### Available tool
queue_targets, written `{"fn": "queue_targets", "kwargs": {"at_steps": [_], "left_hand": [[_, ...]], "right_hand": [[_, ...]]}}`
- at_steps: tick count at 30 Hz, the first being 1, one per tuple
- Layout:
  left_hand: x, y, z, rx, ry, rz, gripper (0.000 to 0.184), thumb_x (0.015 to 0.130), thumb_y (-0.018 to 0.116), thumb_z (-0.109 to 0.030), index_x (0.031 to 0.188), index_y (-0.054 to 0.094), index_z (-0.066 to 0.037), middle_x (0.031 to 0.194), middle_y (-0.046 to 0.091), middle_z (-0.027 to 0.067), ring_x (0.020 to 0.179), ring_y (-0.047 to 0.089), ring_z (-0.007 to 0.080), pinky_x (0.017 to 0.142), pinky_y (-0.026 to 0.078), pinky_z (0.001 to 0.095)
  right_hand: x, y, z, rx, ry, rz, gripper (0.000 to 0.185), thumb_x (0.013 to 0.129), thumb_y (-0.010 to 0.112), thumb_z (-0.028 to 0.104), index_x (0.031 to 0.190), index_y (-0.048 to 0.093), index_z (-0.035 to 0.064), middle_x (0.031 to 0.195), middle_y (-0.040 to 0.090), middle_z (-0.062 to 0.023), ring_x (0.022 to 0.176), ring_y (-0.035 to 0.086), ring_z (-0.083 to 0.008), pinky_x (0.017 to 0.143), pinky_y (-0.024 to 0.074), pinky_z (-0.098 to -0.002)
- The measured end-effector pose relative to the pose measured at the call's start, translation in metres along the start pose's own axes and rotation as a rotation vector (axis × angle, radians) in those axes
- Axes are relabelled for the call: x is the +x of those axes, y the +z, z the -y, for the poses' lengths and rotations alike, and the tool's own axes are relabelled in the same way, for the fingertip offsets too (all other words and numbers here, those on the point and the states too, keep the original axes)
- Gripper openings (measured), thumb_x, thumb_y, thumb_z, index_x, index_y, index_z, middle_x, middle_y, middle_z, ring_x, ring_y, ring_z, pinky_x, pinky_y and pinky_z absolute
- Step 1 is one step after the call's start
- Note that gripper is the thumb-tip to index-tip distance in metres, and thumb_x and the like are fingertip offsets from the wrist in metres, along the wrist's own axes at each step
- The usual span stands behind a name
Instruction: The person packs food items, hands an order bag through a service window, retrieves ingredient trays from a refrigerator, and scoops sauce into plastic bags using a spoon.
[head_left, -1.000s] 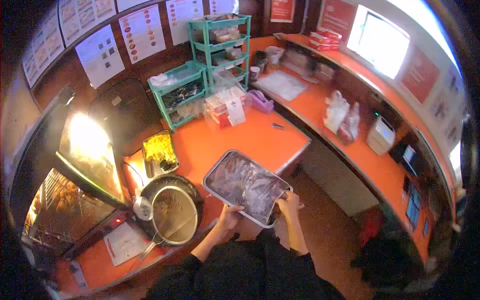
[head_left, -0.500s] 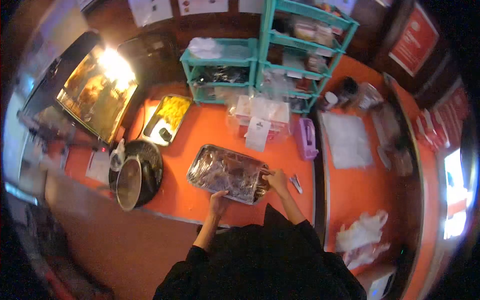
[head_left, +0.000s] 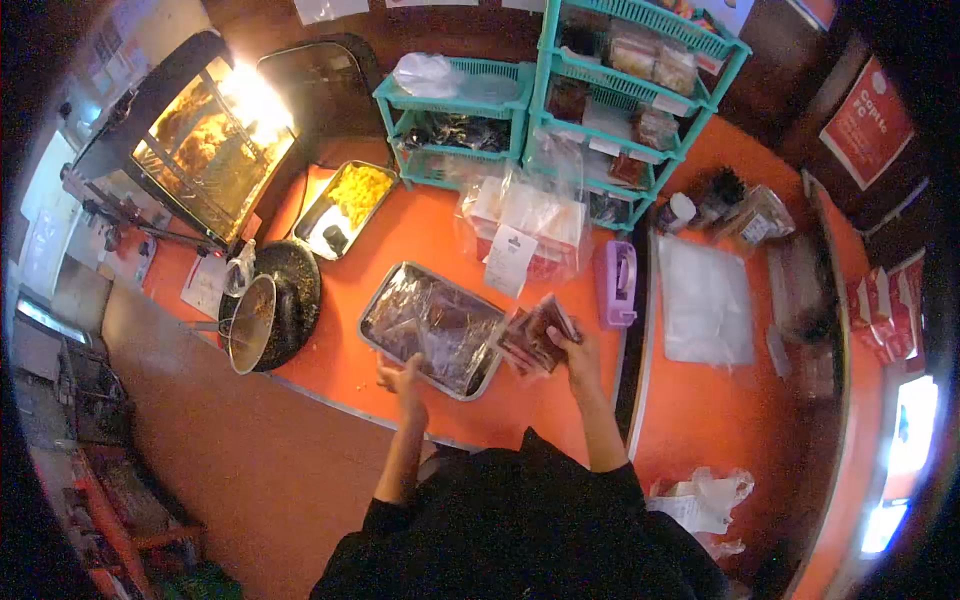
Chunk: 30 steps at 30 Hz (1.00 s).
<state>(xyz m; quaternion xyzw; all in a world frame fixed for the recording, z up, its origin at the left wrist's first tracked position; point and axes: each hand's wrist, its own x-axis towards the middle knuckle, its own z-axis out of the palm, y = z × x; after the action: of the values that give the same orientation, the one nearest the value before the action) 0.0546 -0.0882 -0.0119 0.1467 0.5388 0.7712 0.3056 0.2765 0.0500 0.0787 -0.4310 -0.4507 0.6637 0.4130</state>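
Note:
My right hand (head_left: 583, 362) grips a fanned bunch of clear plastic packets (head_left: 538, 338) with dark reddish-brown contents; what is inside cannot be made out. It holds them just off the right end of a metal tray (head_left: 455, 284) on the orange counter. In the tray lie shiny clear plastic packets (head_left: 430, 325), dark underneath. My left hand (head_left: 403, 383) is at the tray's near edge, fingers apart, holding nothing; whether it touches the rim is unclear.
Left stand a black pan (head_left: 305, 300), a sieve (head_left: 252, 325) and a lit food warmer (head_left: 205, 150). Behind are a tray of yellow food (head_left: 358, 195), teal shelves (head_left: 455, 90) and a bagged box with a receipt (head_left: 510, 260). A purple tape dispenser (head_left: 615, 285) and plastic sheets (head_left: 705, 300) lie right.
My right hand has come up out of the tray's right end with the packets and moved slightly right. My left hand has loosened from the tray's rim and spread its fingers.

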Motion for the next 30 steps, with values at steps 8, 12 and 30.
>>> {"fn": "queue_targets", "kwargs": {"at_steps": [8, 12, 30], "left_hand": [[-0.039, 0.111, -0.062, -0.161, 0.129, 0.862, 0.061, 0.084, 0.050, -0.043, 0.129, 0.034, -0.005, 0.125, 0.044, 0.0098, 0.111, 0.047, 0.0253, 0.092, 0.040, 0.0389], [-0.028, 0.118, -0.060, -0.609, -0.665, 0.575, 0.057, 0.085, 0.050, -0.039, 0.128, 0.034, -0.005, 0.121, 0.048, 0.0124, 0.108, 0.050, 0.0280, 0.089, 0.043, 0.0429], [0.007, 0.109, -0.053, -0.297, -0.929, 0.864, 0.057, 0.087, 0.039, -0.051, 0.125, 0.037, -0.008, 0.115, 0.053, 0.0125, 0.099, 0.057, 0.0244, 0.084, 0.048, 0.0397]], "right_hand": [[-0.024, 0.051, 0.009, -0.211, -0.294, 0.124, 0.032, 0.080, 0.063, 0.024, 0.102, 0.052, 0.0028, 0.087, 0.056, -0.0051, 0.082, 0.053, -0.0155, 0.075, 0.0419, -0.0260], [-0.028, 0.050, 0.038, -0.962, -0.762, -0.225, 0.028, 0.080, 0.062, 0.021, 0.099, 0.054, 0.0025, 0.084, 0.056, -0.0094, 0.078, 0.054, -0.0198, 0.074, 0.0425, -0.0285], [-0.006, 0.033, 0.062, -0.944, -0.677, 0.400, 0.016, 0.077, 0.057, 0.009, 0.090, 0.049, 0.0021, 0.086, 0.051, -0.0114, 0.079, 0.052, -0.0310, 0.076, 0.0425, -0.0354]]}}
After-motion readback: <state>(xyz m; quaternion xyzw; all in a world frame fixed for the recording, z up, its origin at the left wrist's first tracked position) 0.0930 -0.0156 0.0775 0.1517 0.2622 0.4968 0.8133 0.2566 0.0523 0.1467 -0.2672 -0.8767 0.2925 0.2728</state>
